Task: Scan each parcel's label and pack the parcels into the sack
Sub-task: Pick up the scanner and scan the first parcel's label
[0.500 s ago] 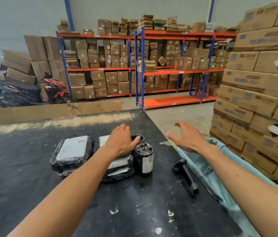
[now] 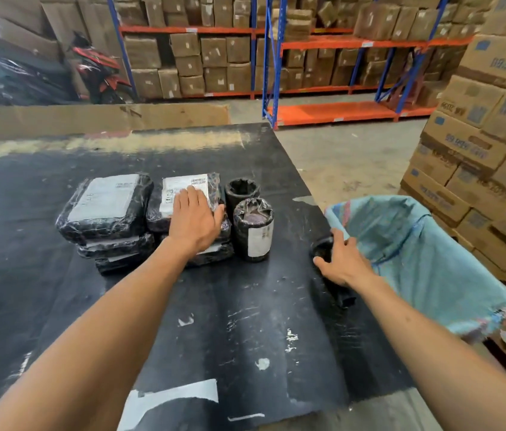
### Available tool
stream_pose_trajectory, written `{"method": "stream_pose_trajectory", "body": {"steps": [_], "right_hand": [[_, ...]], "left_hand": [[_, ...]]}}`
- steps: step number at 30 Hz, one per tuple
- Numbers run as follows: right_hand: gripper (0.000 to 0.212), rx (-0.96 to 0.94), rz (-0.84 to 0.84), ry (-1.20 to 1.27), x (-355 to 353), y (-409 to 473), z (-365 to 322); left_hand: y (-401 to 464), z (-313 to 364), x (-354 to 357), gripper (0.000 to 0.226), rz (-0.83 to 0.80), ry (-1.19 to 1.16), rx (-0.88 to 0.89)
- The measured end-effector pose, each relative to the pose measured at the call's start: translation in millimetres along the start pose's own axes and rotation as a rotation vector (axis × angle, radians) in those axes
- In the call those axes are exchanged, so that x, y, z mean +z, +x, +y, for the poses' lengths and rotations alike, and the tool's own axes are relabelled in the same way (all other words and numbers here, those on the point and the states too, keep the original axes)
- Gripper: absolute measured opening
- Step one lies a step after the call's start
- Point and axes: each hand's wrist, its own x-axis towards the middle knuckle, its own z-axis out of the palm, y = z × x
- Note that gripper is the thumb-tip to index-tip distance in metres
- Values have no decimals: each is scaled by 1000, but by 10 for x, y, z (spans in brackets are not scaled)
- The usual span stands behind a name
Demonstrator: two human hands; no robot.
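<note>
- Two stacks of flat black plastic-wrapped parcels sit side by side on the black bench (image 2: 245,306): the left stack (image 2: 105,219), white label up, and the right stack (image 2: 183,213), its label partly under the left hand (image 2: 194,220).
- Two black cylindrical parcels stand upright beside them, one nearer (image 2: 253,228) with a white label, one behind (image 2: 241,191).
- Black handheld scanner (image 2: 323,250) lies under the right hand (image 2: 343,259).
- Light-blue woven sack (image 2: 426,253) hangs open at the bench's right edge.

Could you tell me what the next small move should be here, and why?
Probably close the right hand around the scanner and lift it toward the label on the flat parcel under the left hand. The scanner lies on the table and that label faces up.
</note>
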Motion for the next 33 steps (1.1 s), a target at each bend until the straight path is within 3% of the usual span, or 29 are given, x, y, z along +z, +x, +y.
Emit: {"method": "stream_pose_trajectory", "body": {"steps": [8, 12, 15, 20, 24, 26, 29, 33], "right_hand": [[83, 112, -25, 259, 27, 247, 134], [82, 77, -19, 376, -131, 411, 120], [65, 6, 16, 445, -331, 494, -25], [48, -121, 38, 694, -657, 538, -351], [18, -243, -42, 893, -804, 396, -723], [21, -303, -85, 932, -796, 359, -875], [42, -358, -122, 967, -763, 312, -1085], [50, -382, -184, 976, -755, 175, -1303]], "left_hand": [[-17, -61, -4, 62, 92, -87, 25], [139, -218, -147, 36, 143, -303, -102], [197, -212, -216, 31, 138, -413, -247], [204, -200, -414, 97, -143, -395, -580], [193, -147, -595, 123, -238, -304, -652], [177, -99, -634, 137, -260, -313, -682], [106, -120, -576, 158, -375, -462, -759], [-70, -130, -442, 170, -257, -640, -729]]}}
